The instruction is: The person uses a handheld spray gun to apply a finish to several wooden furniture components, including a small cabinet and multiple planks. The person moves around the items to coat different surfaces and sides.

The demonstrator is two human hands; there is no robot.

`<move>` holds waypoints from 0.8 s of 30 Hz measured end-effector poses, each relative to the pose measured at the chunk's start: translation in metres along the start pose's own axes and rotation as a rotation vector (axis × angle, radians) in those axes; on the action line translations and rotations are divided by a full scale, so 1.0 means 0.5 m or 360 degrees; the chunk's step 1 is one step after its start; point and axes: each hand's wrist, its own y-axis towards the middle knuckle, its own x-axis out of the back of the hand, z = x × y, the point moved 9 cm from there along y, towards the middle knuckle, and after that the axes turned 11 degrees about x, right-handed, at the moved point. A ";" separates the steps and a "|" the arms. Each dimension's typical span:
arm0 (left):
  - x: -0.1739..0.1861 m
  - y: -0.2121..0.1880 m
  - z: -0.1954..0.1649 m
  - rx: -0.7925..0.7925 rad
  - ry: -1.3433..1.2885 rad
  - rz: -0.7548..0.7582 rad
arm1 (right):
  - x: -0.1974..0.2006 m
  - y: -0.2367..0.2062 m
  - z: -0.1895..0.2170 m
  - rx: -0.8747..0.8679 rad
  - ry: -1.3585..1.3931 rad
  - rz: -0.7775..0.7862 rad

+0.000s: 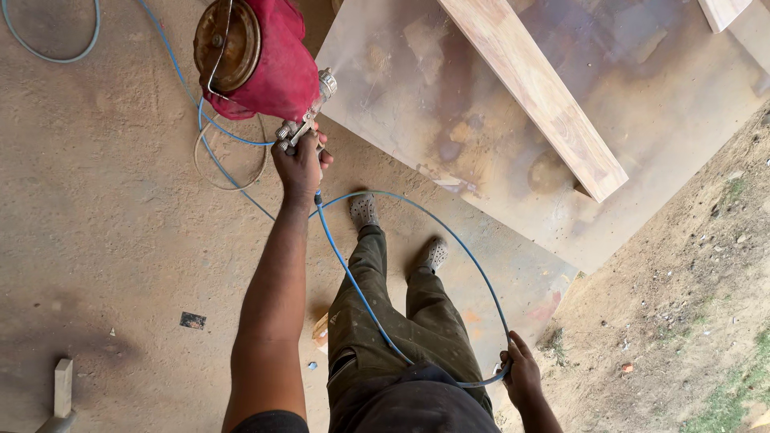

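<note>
My left hand (298,164) is stretched forward and grips the handle of a metal spray gun (309,120). The gun's cup (273,64) is wrapped in red cloth and has a rusty round lid. A faint mist leaves the nozzle toward a long pale wooden plank (533,88), which lies on a large stained sheet (449,136). A thin blue hose (361,293) runs from the gun's base in a loop past my legs. My right hand (521,373), low by my hip, is closed around that hose.
More blue hose (172,56) and a grey hose (48,56) trail over the sandy floor at the left. A short wood offcut (62,386) stands at the bottom left. Another plank end (722,10) shows at the top right. Bare dirt with sparse grass (698,281) lies at the right.
</note>
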 end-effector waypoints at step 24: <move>-0.098 0.024 0.020 0.0054 0.0340 0.0302 | -0.021 -0.073 -0.063 -0.0063 0.0077 -0.0111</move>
